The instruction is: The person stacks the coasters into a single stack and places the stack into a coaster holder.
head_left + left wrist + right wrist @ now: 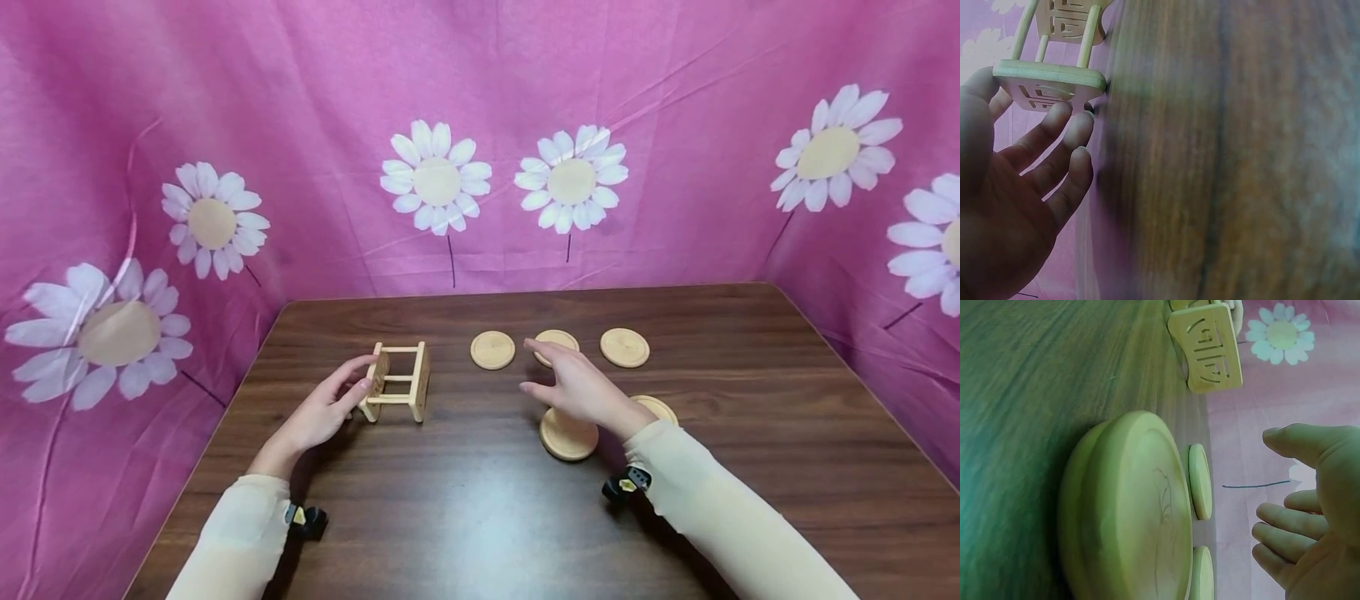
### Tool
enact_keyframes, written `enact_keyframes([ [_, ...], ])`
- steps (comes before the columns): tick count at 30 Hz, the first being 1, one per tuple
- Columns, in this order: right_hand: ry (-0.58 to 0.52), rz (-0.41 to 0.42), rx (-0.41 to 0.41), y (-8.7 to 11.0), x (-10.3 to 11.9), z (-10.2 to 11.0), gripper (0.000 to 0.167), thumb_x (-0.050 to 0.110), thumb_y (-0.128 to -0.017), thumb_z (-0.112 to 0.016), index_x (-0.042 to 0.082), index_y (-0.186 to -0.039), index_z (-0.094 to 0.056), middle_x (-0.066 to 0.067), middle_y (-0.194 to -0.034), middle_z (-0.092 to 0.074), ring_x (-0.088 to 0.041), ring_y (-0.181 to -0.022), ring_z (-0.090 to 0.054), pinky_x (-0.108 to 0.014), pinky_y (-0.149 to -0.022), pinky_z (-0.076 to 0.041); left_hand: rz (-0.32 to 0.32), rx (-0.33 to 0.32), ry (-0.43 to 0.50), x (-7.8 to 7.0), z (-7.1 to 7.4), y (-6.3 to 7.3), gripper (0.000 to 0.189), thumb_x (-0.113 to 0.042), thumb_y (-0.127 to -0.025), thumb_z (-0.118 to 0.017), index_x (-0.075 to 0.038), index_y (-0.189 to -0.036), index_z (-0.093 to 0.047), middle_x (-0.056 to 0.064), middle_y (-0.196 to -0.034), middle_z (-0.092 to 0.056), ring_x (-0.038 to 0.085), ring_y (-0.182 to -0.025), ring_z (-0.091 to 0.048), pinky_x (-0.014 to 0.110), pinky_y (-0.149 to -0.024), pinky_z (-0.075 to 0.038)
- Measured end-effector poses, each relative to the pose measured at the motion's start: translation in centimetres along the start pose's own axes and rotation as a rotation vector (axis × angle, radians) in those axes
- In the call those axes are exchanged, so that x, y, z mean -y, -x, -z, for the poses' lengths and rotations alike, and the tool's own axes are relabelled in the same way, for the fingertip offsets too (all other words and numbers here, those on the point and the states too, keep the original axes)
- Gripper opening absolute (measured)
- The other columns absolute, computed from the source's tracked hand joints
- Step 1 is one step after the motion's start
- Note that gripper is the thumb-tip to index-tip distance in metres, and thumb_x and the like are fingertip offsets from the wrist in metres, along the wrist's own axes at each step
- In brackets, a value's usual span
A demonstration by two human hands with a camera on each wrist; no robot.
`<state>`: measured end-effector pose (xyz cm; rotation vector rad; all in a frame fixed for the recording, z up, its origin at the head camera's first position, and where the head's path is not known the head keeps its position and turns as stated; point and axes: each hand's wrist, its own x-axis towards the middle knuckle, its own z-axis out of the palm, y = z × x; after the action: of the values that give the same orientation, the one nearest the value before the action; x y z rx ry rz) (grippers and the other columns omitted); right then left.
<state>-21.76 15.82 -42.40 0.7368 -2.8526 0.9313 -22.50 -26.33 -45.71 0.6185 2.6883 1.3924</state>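
Observation:
A small wooden coaster rack (420, 383), two cut-out side panels joined by thin rods, stands on the left of the table. My left hand (327, 407) holds its left panel, thumb on the near edge and index finger toward the far one; the other fingers curl by the outer face (1038, 94). Over the round wooden coasters hovers my right hand (581, 385), fingers extended and nothing in its grasp. Below it lies a near coaster (570, 442), which looks stacked on another in the right wrist view (1141, 512). The hand partly covers a far coaster (561, 337).
Two more coasters lie at the back, one left (492, 350) and one right (625, 347). Another coaster (658, 407) is partly hidden under the right forearm. Pink cloth (502, 67) with daisies hangs around the brown wooden table (465, 517).

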Motion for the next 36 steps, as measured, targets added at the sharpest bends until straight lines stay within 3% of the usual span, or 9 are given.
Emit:
enact_keyframes([
  [7, -0.039, -0.022, 0.009, -1.1, 0.3, -0.5, 0.075, 0.024, -0.1, -0.078, -0.01, -0.157, -0.045, -0.028, -0.156, -0.056, -0.043, -0.144, -0.056, -0.057, -0.119, -0.046, 0.017, 0.01, 0.046, 0.1, -0.1, 0.0, 0.045, -0.014, -0.114, -0.054, -0.007, -0.158, -0.048, 0.026, -0.121, -0.069, 0.014, -0.085, -0.061, 0.032, -0.064, -0.053],
  [22, 0.033, -0.059, 0.05, -3.9, 0.4, -1.3, 0.078, 0.028, -0.098, -0.08, -0.012, -0.156, -0.046, -0.028, -0.156, -0.056, -0.043, -0.145, -0.055, -0.054, -0.123, -0.042, 0.008, 0.011, 0.034, -0.3, 0.0, -0.3, 0.046, -0.013, -0.114, -0.054, -0.007, -0.159, -0.048, 0.025, -0.121, -0.07, 0.01, -0.09, -0.059, 0.03, -0.07, -0.053],
  [36, 0.058, -0.113, 0.091, -6.3, 0.6, -2.9, 0.086, 0.03, -0.096, -0.081, -0.015, -0.158, -0.04, -0.031, -0.158, -0.053, -0.043, -0.148, -0.053, -0.052, -0.125, -0.041, 0.003, 0.0, 0.058, 0.3, -0.1, 0.0, 0.045, -0.013, -0.114, -0.054, -0.008, -0.158, -0.049, 0.025, -0.117, -0.069, 0.012, -0.083, -0.059, 0.031, -0.065, -0.052],
])
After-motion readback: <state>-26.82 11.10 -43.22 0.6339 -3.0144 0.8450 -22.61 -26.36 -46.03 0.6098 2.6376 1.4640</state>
